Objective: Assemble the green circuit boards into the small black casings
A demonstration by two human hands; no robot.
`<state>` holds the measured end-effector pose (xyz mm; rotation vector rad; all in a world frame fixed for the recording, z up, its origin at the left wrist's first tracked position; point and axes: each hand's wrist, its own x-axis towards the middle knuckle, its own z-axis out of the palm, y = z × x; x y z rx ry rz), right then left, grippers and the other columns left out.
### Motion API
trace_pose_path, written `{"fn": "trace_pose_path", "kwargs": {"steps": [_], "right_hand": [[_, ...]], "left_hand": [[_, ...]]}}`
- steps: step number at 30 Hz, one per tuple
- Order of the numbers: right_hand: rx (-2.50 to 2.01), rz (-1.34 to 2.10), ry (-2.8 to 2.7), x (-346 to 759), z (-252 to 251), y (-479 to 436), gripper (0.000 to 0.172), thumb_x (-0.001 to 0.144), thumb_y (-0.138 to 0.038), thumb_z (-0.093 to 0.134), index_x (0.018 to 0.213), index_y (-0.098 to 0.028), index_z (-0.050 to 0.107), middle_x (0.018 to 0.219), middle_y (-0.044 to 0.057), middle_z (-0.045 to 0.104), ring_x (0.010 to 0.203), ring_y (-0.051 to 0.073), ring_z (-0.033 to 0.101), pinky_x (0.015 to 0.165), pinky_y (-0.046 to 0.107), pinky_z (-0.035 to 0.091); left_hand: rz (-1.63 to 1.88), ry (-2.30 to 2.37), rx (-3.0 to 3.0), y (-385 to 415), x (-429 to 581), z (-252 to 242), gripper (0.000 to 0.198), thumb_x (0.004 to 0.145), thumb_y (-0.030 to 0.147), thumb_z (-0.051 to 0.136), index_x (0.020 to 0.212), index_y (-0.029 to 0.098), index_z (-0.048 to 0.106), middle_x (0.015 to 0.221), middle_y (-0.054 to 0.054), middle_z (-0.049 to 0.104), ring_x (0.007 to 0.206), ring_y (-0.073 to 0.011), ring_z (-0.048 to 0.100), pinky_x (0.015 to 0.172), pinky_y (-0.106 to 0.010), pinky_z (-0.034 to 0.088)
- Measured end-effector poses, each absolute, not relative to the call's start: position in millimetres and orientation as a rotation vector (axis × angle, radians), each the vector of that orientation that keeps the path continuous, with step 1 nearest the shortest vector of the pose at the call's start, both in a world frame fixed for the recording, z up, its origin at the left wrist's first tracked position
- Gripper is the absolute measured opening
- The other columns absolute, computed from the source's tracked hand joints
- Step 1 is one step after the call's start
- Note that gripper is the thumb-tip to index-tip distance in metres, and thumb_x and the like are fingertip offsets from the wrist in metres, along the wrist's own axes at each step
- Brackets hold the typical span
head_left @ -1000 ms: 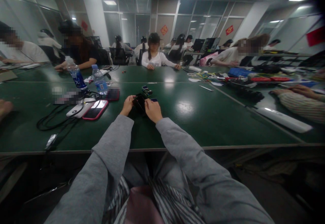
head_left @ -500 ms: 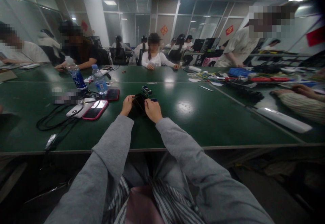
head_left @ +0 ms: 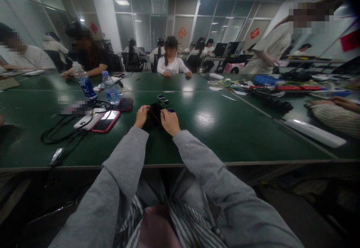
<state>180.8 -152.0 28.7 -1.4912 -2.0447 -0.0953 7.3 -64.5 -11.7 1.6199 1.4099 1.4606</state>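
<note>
Between my two hands is a flat black rectangular thing (head_left: 154,114) with a dark, glossy face; its exact kind does not show. My left hand (head_left: 141,116) grips its left edge, fingers closed on the upper corner. On the right edge, my right hand (head_left: 169,121) is closed with thumb and fingers pinching it. Just beyond lies a small electronic board (head_left: 162,100) on the green table. A small dark blue piece (head_left: 171,110) shows partly behind my right hand.
A pink-edged phone (head_left: 106,121), a white power bank (head_left: 84,122), black cables and two bottles (head_left: 110,87) stand to the left. At right are a long white bar (head_left: 315,132), a pen (head_left: 228,98) and tangled wires (head_left: 234,85). Several people sit or stand around the table (head_left: 213,143).
The black thing has tilted slightly, showing more of its face, while my hands stay nearly in place. At right, a standing person has shifted rightward and lifted a hand from the table.
</note>
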Motion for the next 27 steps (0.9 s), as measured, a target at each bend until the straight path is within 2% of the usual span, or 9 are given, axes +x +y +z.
{"fn": "trace_pose_path", "kwargs": {"steps": [10,27], "right_hand": [[-1.498,-0.164,-2.041,181.2,24.5,-149.1,0.029,0.103,-0.027,0.030,0.115,-0.018,0.055,0.094,0.007,0.069,0.087,0.021,0.062,0.084,0.032,0.036],[-1.504,-0.081,-2.051,181.5,28.9,-152.4,0.030,0.103,-0.027,0.029,0.116,-0.018,0.055,0.097,0.007,0.069,0.088,0.020,0.062,0.087,0.032,0.037]], "left_hand": [[1.462,1.414,1.624,-58.1,6.6,-17.6,0.043,0.095,0.043,0.034,0.101,0.017,0.067,0.098,-0.009,0.071,0.092,-0.0205,0.065,0.087,-0.033,0.048],[1.438,1.452,1.623,-59.8,6.6,-16.5,0.042,0.095,0.044,0.035,0.100,0.017,0.067,0.095,-0.009,0.071,0.089,-0.0202,0.065,0.085,-0.033,0.048]]}}
